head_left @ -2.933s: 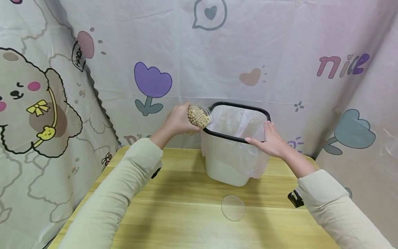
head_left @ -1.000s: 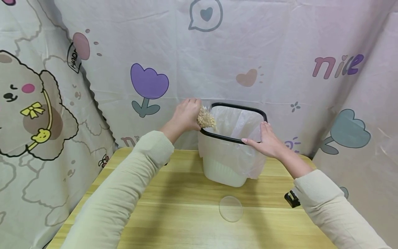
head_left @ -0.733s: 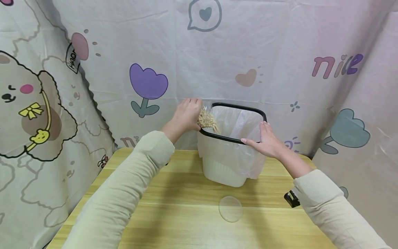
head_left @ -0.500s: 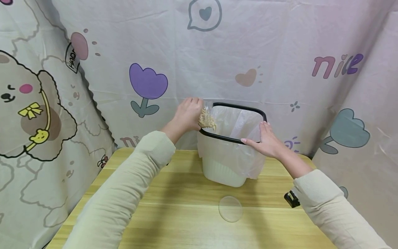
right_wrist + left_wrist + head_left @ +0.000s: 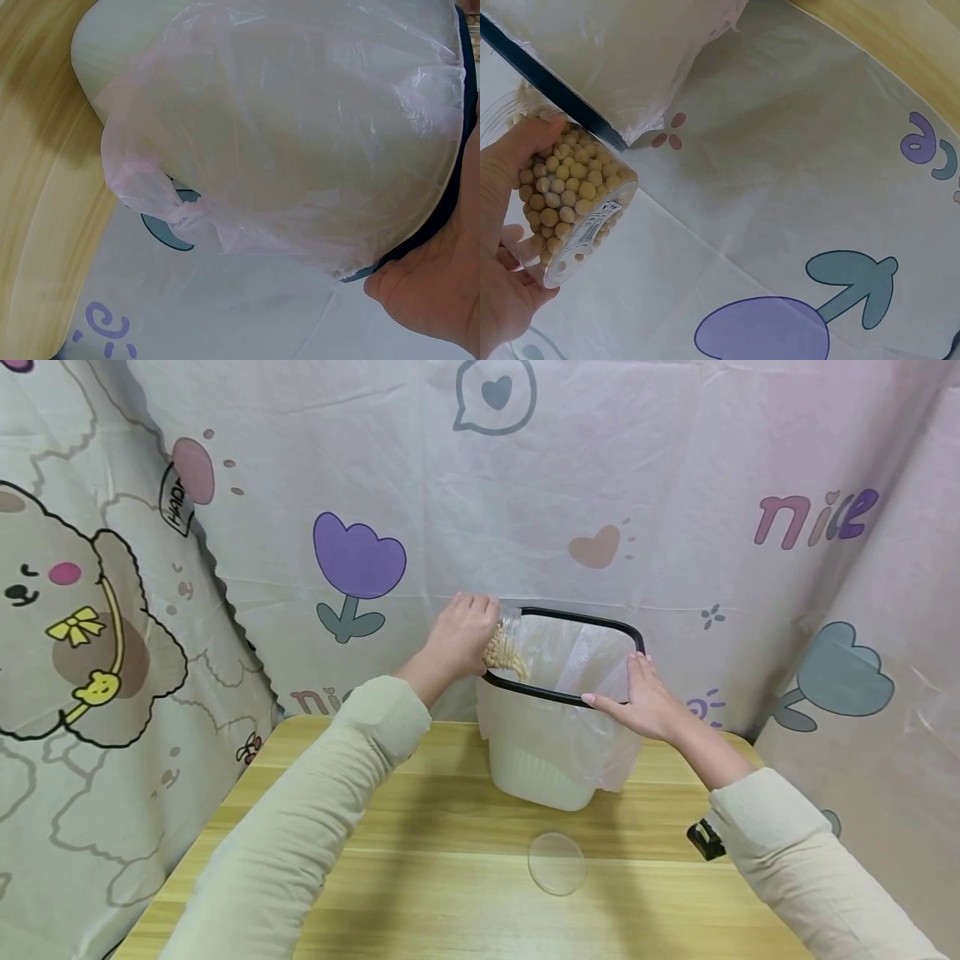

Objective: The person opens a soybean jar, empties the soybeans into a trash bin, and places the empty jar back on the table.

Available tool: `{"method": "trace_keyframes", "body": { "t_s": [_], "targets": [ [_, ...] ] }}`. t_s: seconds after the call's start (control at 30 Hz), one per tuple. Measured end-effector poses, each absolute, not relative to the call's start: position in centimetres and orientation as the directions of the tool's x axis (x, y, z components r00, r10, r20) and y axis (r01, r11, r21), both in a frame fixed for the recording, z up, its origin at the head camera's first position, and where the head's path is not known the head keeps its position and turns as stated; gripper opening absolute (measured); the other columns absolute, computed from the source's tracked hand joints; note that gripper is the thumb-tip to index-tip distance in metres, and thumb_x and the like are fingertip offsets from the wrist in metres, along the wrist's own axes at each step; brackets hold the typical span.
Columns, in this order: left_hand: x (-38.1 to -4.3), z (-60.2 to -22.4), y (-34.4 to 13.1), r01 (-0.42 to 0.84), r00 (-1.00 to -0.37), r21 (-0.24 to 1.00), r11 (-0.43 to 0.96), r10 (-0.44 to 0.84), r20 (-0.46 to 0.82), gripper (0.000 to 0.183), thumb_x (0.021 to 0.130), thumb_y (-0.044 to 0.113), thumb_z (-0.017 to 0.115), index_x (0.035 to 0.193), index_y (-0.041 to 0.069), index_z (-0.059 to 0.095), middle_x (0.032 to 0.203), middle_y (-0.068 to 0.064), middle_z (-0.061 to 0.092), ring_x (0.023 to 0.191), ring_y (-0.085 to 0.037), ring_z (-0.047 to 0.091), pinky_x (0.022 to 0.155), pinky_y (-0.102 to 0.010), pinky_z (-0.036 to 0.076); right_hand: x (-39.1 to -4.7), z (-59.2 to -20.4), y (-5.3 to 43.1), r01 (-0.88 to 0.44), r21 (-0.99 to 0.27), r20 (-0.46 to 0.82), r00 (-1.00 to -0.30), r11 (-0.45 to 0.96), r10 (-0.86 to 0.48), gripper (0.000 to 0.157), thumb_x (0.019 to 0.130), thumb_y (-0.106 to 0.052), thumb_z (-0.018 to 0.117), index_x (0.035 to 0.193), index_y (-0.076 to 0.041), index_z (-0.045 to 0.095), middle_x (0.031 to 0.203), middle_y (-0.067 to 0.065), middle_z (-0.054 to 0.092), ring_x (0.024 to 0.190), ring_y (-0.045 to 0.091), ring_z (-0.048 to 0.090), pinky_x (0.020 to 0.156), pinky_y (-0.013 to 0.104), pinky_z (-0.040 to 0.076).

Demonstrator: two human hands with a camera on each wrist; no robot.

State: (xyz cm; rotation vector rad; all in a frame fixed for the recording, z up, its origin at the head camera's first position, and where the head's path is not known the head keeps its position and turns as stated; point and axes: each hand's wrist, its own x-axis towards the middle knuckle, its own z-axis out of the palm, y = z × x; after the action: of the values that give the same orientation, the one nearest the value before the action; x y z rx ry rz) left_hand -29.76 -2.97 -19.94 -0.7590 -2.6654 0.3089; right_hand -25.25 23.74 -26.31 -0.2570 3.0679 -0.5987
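Observation:
In the head view my left hand (image 5: 463,633) grips a clear plastic jar (image 5: 512,625) tipped over the left rim of a white trash bin (image 5: 536,772). Soybeans (image 5: 501,652) spill from its mouth into the bin. The left wrist view shows many soybeans (image 5: 566,180) still inside, thumb and fingers wrapped round the jar. A pale pink bag (image 5: 558,722) lines the bin, folded over outside below the black rim (image 5: 577,617). My right hand (image 5: 648,700) rests on the rim's front right corner, fingers straight and thumb along the front edge. The bin's bottom inside is hidden.
A clear round lid (image 5: 557,863) lies flat on the wooden table (image 5: 420,893) in front of the bin. Printed cloth (image 5: 480,527) hangs behind and at both sides. A black clip-like piece (image 5: 705,840) shows by the right cuff.
My left hand has moved right and tilted the jar further over the bin, and soybeans now pour out of it. My right hand has stayed on the rim.

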Motion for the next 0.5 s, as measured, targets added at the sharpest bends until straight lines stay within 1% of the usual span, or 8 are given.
{"method": "trace_keyframes", "body": {
  "t_s": [0.1,0.27,0.37,0.5],
  "targets": [
    [-29.73,-19.97,-2.8,0.464,-0.794,-0.322,0.825,0.549,0.26,0.087,0.068,0.026,0.078,0.136,-0.006,0.034,0.132,-0.02,0.047,0.124,-0.035,0.043,0.115,-0.042,0.027,-25.25,-26.32,23.76,-0.16,-0.37,0.029,-0.987,0.915,-0.161,0.108,0.086,-0.064,0.044,0.142,0.013,-0.009,0.15,0.031,-0.012,0.139,0.045,-0.011,0.114,0.058,0.002],
    [-29.7,-20.13,-2.66,0.47,-0.767,-0.356,0.807,0.574,0.287,0.086,0.065,0.026,0.081,0.132,-0.005,0.037,0.129,-0.019,0.05,0.121,-0.034,0.046,0.114,-0.042,0.03,-25.3,-26.39,23.81,-0.161,-0.362,0.029,-0.987,0.918,-0.161,0.108,0.086,-0.064,0.043,0.142,0.013,-0.008,0.15,0.031,-0.012,0.139,0.045,-0.011,0.115,0.058,0.002],
    [-29.72,-20.25,-2.59,0.474,-0.743,-0.382,0.793,0.594,0.31,0.081,0.065,0.024,0.081,0.129,-0.005,0.04,0.125,-0.019,0.052,0.118,-0.034,0.048,0.112,-0.042,0.032,-25.32,-26.43,23.83,-0.159,-0.359,0.027,-0.987,0.92,-0.16,0.108,0.086,-0.065,0.043,0.142,0.013,-0.008,0.15,0.031,-0.012,0.139,0.046,-0.01,0.114,0.058,0.003],
    [-29.8,-20.31,-2.46,0.48,-0.713,-0.409,0.776,0.617,0.333,0.071,0.067,0.016,0.075,0.127,-0.004,0.042,0.122,-0.018,0.053,0.115,-0.034,0.049,0.111,-0.042,0.033,-25.35,-26.46,23.82,-0.158,-0.356,0.029,-0.987,0.921,-0.158,0.108,0.086,-0.065,0.043,0.142,0.013,-0.007,0.15,0.032,-0.011,0.139,0.046,-0.008,0.114,0.058,0.003]
  ]
}}
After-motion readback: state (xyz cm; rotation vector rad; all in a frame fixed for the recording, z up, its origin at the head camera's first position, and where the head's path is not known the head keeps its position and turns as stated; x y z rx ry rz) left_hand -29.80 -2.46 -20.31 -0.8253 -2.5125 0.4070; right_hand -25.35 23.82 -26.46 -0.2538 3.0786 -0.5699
